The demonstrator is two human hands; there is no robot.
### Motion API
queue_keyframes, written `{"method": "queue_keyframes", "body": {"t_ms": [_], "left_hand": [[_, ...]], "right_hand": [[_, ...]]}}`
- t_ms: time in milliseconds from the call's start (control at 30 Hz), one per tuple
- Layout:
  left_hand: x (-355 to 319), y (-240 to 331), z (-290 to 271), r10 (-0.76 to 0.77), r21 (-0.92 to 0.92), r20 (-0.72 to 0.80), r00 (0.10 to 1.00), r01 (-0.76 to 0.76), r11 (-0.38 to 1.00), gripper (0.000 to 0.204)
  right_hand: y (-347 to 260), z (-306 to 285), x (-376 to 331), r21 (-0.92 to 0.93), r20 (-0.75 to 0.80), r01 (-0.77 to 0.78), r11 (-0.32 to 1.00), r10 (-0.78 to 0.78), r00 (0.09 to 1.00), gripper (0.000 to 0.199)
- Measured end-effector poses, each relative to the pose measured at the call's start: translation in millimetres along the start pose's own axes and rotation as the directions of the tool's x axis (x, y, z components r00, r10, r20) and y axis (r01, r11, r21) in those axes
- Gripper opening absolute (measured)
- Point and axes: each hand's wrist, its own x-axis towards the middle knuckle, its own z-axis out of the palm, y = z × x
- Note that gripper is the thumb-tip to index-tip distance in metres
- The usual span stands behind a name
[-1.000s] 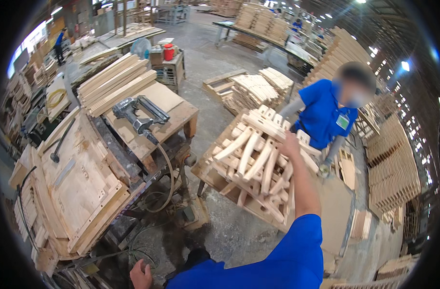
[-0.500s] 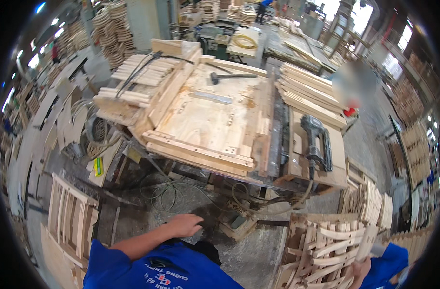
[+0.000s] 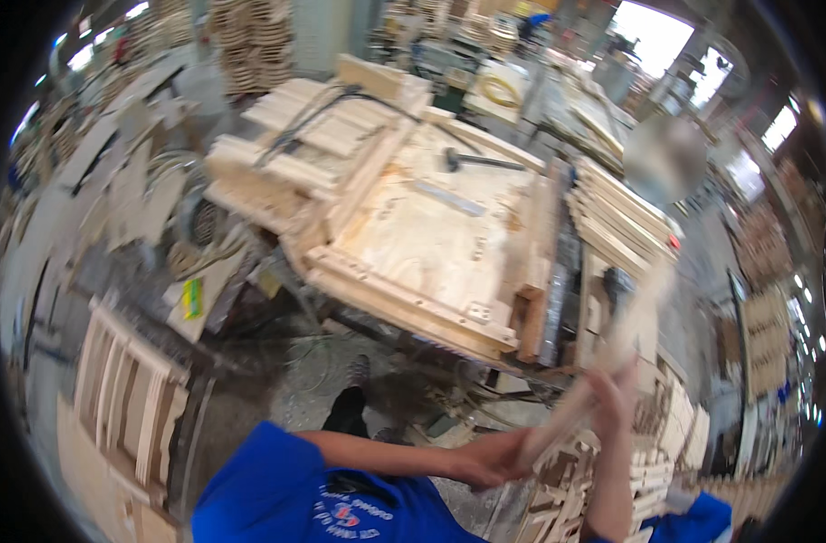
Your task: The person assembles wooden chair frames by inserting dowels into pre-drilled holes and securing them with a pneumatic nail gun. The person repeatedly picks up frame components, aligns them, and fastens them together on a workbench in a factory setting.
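A long pale wooden board point(image 3: 569, 418), smeared by motion, slants up to the right in front of me. My left hand point(image 3: 493, 458) is closed round its lower end. Farther up, my right hand point(image 3: 612, 395) grips the same board. Behind it stands a workbench with a plywood panel point(image 3: 422, 240) framed by wooden rails. On that panel lie a black-headed hammer point(image 3: 485, 163) and a flat metal strip point(image 3: 449, 197). A nail gun point(image 3: 617, 282) on the bench's right side is mostly hidden by the board.
Stacked wooden slats point(image 3: 617, 213) lie at the bench's right, and more slats point(image 3: 327, 127) with a black hose at its left. A pile of wooden pieces point(image 3: 558, 511) stands low on the right. A slatted wooden frame point(image 3: 128, 389) stands at left. A blurred person point(image 3: 666, 158) is beyond the bench.
My right hand has lifted the board off the pile at lower right and brought it leftward. My left hand has reached right and taken its lower end. The view has shifted.
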Motion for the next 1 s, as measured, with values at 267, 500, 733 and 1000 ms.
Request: {"method": "queue_keyframes", "body": {"t_ms": [267, 500, 733, 1000], "left_hand": [[-12.2, 6.0, -195.4, -0.140, 0.264, -0.470, 0.872, 0.290, 0.920, 0.051], [-23.4, 49.0, -391.7, -0.031, 0.539, -0.647, 0.762, 0.486, 0.687, 0.047], [1.6, 53.9, -458.3, -0.066, 0.519, -0.794, 0.604, 0.732, 0.442, 0.043], [7.7, 42.3, -467.9, -0.089, 0.337, -0.924, 0.372, 0.902, 0.269, 0.043]], "right_hand": [[16.0, 171.4, 167.5, 0.114, 0.307, -0.393, 0.913, 0.344, 0.887, 0.070], [70.4, 114.0, 297.8, -0.515, -0.055, -0.059, 0.855, 0.035, 0.998, 0.079], [79.3, 106.0, 365.8, -0.798, -0.282, -0.304, 0.521, 0.123, 0.951, 0.131], [83.3, 141.7, 390.7, -0.928, -0.211, -0.271, 0.256, 0.241, 0.947, 0.126]]}}
